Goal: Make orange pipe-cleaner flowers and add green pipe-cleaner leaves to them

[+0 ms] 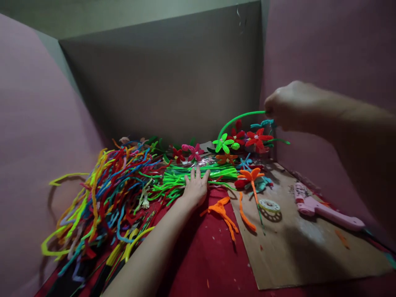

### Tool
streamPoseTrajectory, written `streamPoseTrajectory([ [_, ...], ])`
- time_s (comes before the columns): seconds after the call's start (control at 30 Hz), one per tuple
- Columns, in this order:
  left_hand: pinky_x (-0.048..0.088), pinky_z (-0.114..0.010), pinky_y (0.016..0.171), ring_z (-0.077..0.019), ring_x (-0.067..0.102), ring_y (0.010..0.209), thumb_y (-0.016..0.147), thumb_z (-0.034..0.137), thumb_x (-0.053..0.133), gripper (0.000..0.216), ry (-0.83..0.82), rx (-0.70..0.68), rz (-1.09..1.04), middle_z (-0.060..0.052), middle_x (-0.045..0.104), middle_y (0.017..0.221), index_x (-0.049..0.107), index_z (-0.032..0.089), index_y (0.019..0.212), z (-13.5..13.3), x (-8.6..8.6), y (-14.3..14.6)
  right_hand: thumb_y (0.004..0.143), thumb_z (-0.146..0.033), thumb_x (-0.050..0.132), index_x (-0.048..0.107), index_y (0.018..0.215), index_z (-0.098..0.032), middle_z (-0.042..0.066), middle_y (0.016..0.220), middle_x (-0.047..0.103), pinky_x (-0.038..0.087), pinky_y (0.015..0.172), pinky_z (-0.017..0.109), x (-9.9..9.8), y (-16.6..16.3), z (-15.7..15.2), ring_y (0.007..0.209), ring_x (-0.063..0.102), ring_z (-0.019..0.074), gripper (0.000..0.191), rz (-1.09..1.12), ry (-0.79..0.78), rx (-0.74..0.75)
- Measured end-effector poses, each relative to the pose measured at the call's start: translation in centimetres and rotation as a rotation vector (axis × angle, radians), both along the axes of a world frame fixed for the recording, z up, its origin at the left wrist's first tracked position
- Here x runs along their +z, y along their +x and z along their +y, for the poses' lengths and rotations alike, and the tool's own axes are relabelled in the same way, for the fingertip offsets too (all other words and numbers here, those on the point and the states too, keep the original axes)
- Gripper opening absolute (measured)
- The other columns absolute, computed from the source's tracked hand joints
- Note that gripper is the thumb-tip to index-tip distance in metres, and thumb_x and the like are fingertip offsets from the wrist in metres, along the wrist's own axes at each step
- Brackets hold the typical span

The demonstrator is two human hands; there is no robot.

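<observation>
Our left hand (195, 187) presses flat, fingers spread, on the green pipe-cleaner bundle (198, 172); our right hand (286, 105) pinches one green pipe cleaner (238, 118) raised above it.

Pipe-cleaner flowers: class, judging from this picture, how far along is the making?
Done: several finished flowers lie at the back, red, pink, green and orange. In hand: the right hand pulls a green stem out, while the left hand presses flat on the green bundle. Left: a big tangle of loose cleaners, orange pieces on the red table, and the glue gun unused.
</observation>
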State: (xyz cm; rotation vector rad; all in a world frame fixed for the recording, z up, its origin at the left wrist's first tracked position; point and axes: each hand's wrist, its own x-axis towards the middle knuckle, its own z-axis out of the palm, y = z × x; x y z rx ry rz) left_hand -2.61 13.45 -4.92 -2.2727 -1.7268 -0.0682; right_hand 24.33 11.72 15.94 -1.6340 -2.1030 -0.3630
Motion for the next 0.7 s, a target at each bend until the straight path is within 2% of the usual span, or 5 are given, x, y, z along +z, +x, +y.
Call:
streamPoseTrajectory([
  [0.07,0.031,-0.057,0.093,-0.0363,0.028,0.129,0.085,0.018,0.034,0.052,0.005,0.006,-0.006,-0.019,0.029,0.143,0.032,0.026,0.137,0.0,0.1,0.1,0.060,-0.002,0.058,0.058,0.055,-0.011,0.003,0.048,0.054,0.044,0.056,0.030,-2.1,-1.5,-1.5,0.058,0.060,0.0184,0.011,0.053,-0.083,-0.012],
  [0.13,0.031,-0.057,0.093,-0.0361,0.029,0.128,0.084,0.017,0.036,0.053,0.018,0.007,-0.008,-0.019,0.030,0.142,0.034,0.026,0.136,-0.2,0.5,0.1,0.069,-0.007,0.052,0.058,0.061,-0.013,0.001,0.046,0.055,0.040,0.043,0.022,-5.1,-3.2,-2.6,0.040,0.053,0.0104,0.012,0.355,-0.316,0.089],
  [0.33,0.019,-0.050,0.103,-0.0305,0.026,0.130,0.083,0.016,0.041,0.051,0.241,-0.122,0.013,-0.016,0.035,0.140,0.039,0.019,0.133,-3.2,4.1,-0.1,0.071,-0.020,0.054,0.055,0.069,-0.015,0.001,0.054,0.062,0.030,0.029,0.016,-13.1,-5.2,-3.1,0.031,0.047,0.0064,0.006,1.183,-0.793,0.381],
  [0.47,0.032,-0.042,0.093,-0.0245,0.050,0.101,0.086,0.016,0.038,0.039,0.401,-0.317,0.073,-0.013,0.060,0.107,0.051,0.016,0.123,-6.0,6.1,0.4,0.066,-0.025,0.062,0.056,0.066,-0.012,0.002,0.054,0.063,0.026,0.029,0.016,-15.0,-5.2,-3.2,0.030,0.042,0.0043,0.015,1.286,-0.872,0.485],
  [0.7,0.035,-0.034,0.071,-0.0215,0.050,0.078,0.086,0.013,0.035,0.051,0.458,-0.276,0.162,-0.007,0.057,0.081,0.030,0.017,0.137,-7.8,5.0,1.8,0.064,-0.021,0.060,0.062,0.066,-0.011,0.002,0.055,0.064,0.024,0.032,0.018,-16.3,-6.6,-5.1,0.032,0.036,0.0033,0.010,1.152,-0.987,0.531],
])
